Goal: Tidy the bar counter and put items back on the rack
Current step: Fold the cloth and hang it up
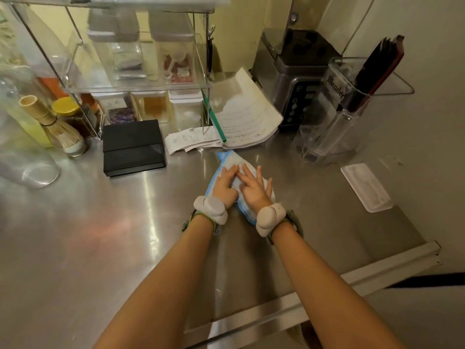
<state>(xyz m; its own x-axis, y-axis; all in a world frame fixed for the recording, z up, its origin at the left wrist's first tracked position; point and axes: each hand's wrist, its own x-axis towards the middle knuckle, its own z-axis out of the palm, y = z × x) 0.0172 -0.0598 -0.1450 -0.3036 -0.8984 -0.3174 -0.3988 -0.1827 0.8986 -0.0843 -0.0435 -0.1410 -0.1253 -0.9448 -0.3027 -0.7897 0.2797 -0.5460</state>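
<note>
Mid-counter point(100, 248), left hand point(224, 183), right hand point(255, 186) flat on cloth point(227, 158), steel bare around.

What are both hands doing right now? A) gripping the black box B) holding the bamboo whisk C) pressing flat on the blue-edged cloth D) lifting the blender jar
C: the left hand and right hand lie side by side with straight fingers flat on the blue-edged cloth on the steel counter.

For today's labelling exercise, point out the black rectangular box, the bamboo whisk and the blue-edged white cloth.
Black rectangular box point(133, 144): head view, lid top.
Bamboo whisk point(54, 124): head view, bound waist.
Blue-edged white cloth point(230, 159): head view, far corner.
</note>
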